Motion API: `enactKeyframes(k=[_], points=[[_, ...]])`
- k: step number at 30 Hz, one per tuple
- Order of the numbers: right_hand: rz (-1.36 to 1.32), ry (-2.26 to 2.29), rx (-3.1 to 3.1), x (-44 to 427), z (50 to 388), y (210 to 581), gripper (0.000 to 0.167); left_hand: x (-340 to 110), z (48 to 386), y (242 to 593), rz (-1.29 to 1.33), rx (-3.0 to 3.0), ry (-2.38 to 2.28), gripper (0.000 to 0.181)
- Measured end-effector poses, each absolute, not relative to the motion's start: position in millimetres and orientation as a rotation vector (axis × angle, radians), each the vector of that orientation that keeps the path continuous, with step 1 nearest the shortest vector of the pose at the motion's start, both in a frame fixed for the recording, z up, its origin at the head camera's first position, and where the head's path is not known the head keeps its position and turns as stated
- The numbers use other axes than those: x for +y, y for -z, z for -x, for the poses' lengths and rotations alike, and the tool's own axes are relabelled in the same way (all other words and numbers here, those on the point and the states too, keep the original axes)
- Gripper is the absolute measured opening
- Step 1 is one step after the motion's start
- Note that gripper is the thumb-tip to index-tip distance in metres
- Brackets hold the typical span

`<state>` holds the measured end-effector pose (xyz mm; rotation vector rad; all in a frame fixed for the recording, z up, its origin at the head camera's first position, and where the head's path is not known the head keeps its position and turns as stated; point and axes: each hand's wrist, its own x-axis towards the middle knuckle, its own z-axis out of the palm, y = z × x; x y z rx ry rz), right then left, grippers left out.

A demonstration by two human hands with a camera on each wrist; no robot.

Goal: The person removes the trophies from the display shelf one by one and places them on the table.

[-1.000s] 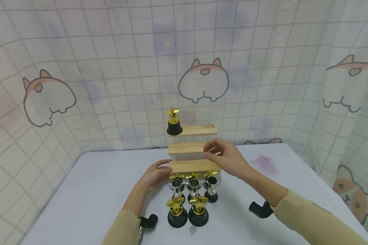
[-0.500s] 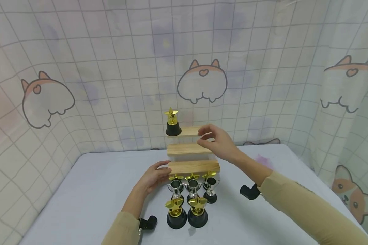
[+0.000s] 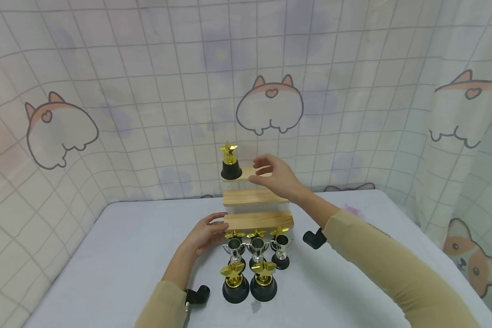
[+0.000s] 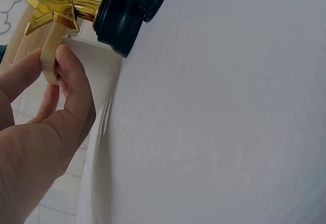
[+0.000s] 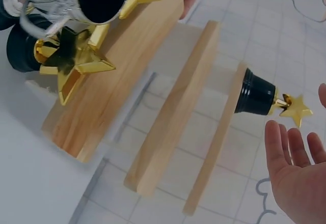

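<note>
A three-tier wooden display stand (image 3: 254, 221) stands on the table. My left hand (image 3: 207, 233) pinches the left end of its lowest board; in the left wrist view, thumb and fingers lie on both sides of the board end (image 4: 49, 66). On the left of the top board stands a gold star trophy (image 3: 231, 164) with a black base. My right hand (image 3: 276, 175) hovers just right of that trophy, over the top board, fingers loosely bent and apart from it. The right wrist view shows a gap between the fingers (image 5: 298, 147) and the star trophy (image 5: 260, 94).
Before the stand, silver cup trophies (image 3: 257, 246) stand in a row, with gold stars behind them. Two larger-looking gold star trophies (image 3: 264, 282) stand in front. A grid-patterned curtain (image 3: 180, 114) hangs behind the white table (image 3: 127, 264).
My right hand has moved up and left, from beside the middle board to the top board near the star trophy. My left hand keeps its hold on the lowest board.
</note>
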<state>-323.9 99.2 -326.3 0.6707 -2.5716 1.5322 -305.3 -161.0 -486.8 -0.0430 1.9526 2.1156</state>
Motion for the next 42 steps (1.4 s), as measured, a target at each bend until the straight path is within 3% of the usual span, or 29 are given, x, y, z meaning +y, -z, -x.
enactKeyframes(k=[42], points=[[-0.411,-1.605,-2.568,25,378,350,0.065,-162,305,485,0.026,1.904,-2.135,0.056]])
